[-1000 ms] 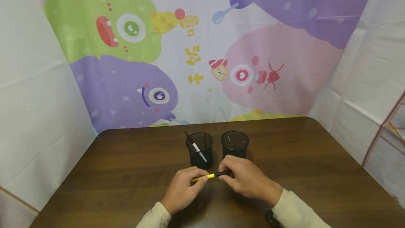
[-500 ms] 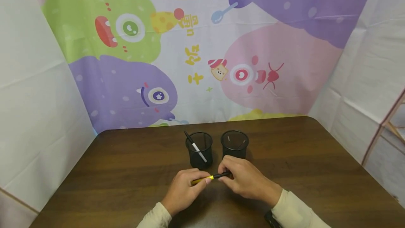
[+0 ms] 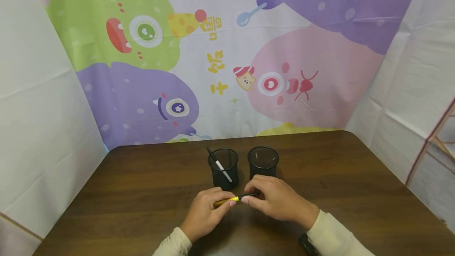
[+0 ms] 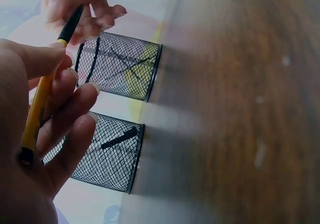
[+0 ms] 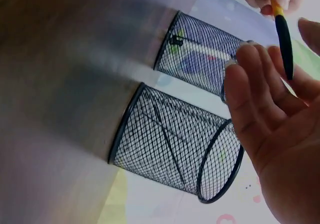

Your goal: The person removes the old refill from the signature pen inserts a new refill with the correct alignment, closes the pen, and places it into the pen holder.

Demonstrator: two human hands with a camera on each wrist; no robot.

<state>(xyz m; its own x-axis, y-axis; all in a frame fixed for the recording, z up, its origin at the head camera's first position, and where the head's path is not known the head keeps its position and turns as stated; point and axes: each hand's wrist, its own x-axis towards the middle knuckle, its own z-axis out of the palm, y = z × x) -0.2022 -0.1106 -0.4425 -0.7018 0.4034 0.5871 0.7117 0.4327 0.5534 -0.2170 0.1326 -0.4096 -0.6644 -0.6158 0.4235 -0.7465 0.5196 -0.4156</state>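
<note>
1. Step in hand, as I judge it: a slim yellow pen with a black tapered end (image 4: 39,109) is being handled between both hands, the left bearing it.
2. The next move seems to call for a steady left pinch, while the right fingers either close on the black end or draw clear.
3. The left hand (image 3: 206,212), lower centre of the head view, pinches the yellow barrel between thumb and forefinger; its other fingers curl loosely.
4. The right hand (image 3: 275,200), right of it, has thumb and bent fingers parted around the black end. The right wrist view shows a gap between thumb and pen; whether a fingertip touches, I cannot tell.
5. The pen lies slightly tilted, in front of two black wire-mesh cups, left (image 3: 217,180) and right (image 3: 263,172).
6. Its barrel is bright yellow, with a dark butt; whether the black part is a cap is unclear.
</note>
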